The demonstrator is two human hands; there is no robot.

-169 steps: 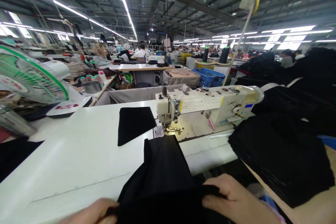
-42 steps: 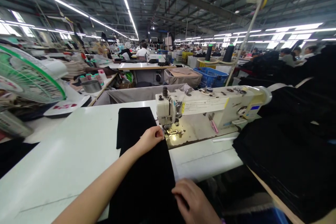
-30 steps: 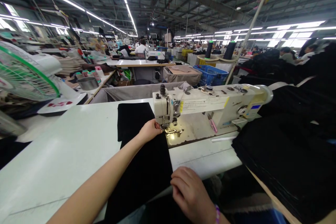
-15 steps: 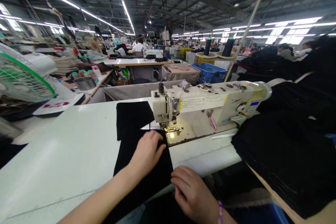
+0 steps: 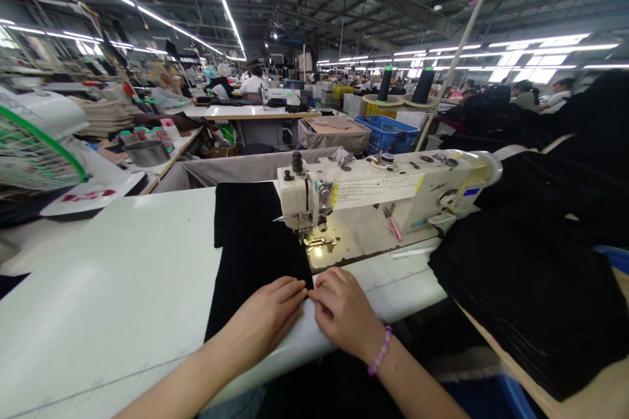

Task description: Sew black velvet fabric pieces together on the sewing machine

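1. A worker's two bare hands meet at the right edge of a black cloth (image 5: 260,255) spread on a white sewing table (image 5: 132,281).
2. The left hand (image 5: 268,314) lies palm down on the cloth, fingers bent and close together, tips at the edge; its thumb is hidden, so whether it grips the fabric cannot be told.
3. The right hand (image 5: 344,311), a beaded bracelet (image 5: 380,351) at its wrist, has thumb and forefinger pinched nearly together on the same edge, its fingertips just beside the left hand's.
4. The cloth's far end lies at the head of a cream sewing machine (image 5: 383,183), left of the lit metal plate, near a second black piece (image 5: 240,206).
5. Pink-handled snips (image 5: 392,224) rest on the machine bed; stacked dark fabric (image 5: 531,294) sits at right, a green-rimmed fan (image 5: 42,144) at left.
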